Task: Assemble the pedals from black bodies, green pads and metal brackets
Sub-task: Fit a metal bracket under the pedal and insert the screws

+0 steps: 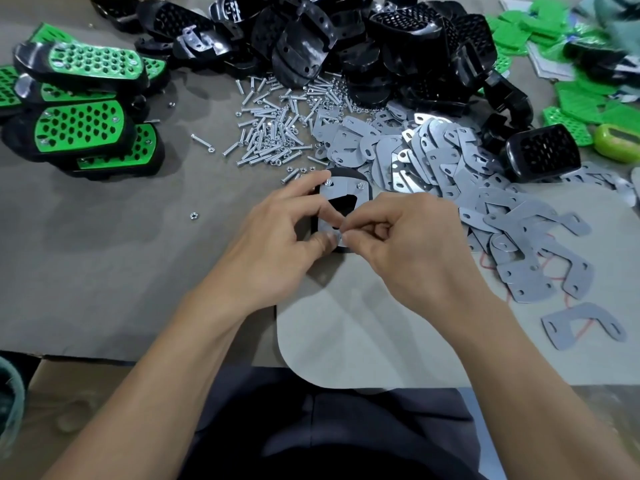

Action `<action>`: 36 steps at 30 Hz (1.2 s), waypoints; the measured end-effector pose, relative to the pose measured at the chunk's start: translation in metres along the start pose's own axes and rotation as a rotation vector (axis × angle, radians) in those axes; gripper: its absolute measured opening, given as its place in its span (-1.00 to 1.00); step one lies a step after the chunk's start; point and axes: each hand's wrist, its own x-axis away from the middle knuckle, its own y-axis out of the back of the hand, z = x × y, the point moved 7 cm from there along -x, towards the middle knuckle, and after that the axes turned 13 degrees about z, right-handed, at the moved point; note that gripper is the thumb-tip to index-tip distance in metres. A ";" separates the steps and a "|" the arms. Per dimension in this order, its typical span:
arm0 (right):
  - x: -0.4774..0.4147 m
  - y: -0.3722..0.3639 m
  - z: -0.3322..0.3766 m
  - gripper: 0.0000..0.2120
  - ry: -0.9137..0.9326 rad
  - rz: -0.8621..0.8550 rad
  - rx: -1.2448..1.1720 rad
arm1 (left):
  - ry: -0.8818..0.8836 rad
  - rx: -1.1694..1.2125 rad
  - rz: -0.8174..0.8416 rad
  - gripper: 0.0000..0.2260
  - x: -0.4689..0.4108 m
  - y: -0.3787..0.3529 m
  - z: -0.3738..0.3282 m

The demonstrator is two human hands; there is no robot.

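Observation:
A black pedal body (363, 183) lies face down at the table's middle with a grey metal bracket (341, 190) on its back. Two nuts sit on the bracket's far corners. My left hand (277, 240) grips the body's left side, thumb on the bracket. My right hand (401, 244) pinches a small nut (341, 238) at the bracket's near end, fingertips touching my left thumb. Finished pedals with green pads (81, 126) are stacked at the far left. Loose black bodies (346, 39) are heaped at the back, and green pads (581, 102) lie at the far right.
A pile of screws and nuts (273, 126) lies just beyond the pedal. Loose grey brackets (450, 161) spread to the right of my hands. One stray nut (194, 215) lies to the left. A single black body (542, 152) stands right of the brackets.

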 end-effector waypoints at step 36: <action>0.023 0.006 0.005 -0.84 0.034 -0.076 0.102 | 0.020 0.011 -0.011 -0.86 -0.002 -0.004 0.007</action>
